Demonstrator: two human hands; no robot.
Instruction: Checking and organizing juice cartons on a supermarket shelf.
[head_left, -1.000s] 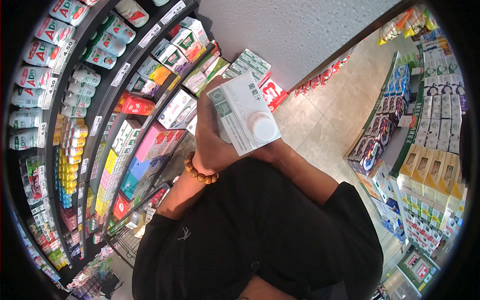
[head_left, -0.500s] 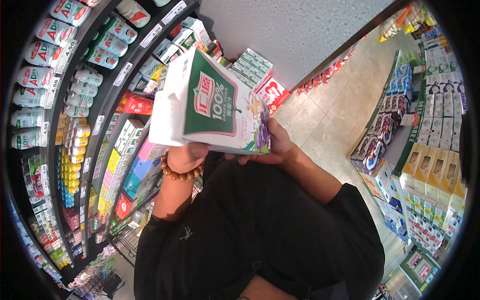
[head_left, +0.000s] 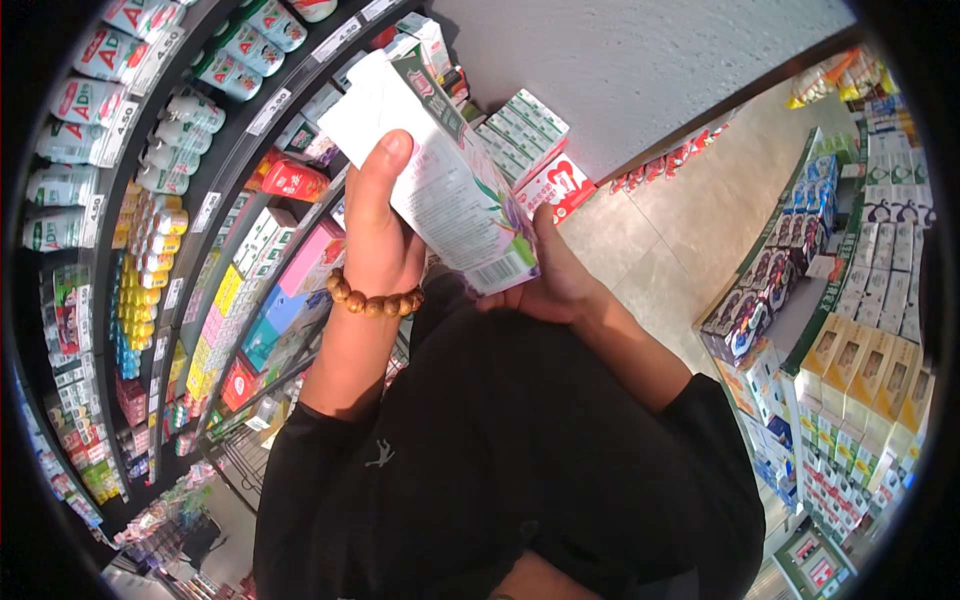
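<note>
A juice carton (head_left: 455,205), white with green and purple printing, is held up in front of me at a tilt. One white side with small print and a barcode faces me, and a narrow strip of its green front shows at the right. My left hand (head_left: 380,210), with a brown beaded bracelet (head_left: 375,297) at the wrist, grips the carton's left side, thumb over the near face. Around the lower right corner my right hand (head_left: 558,278) supports it from below; most of those fingers are hidden behind the carton.
Shelves of bottles (head_left: 90,100) and boxed drinks curve along my left. Stacked cartons (head_left: 520,130) and a red-and-white box (head_left: 560,188) stand beyond the carton, beside a grey panel (head_left: 630,70). Tiled floor (head_left: 640,240) runs to boxed goods (head_left: 870,370) at right. A wire cart (head_left: 240,455) is at lower left.
The carton has been turned from its green front to its white printed side. My left hand has moved up from underneath to its left side.
</note>
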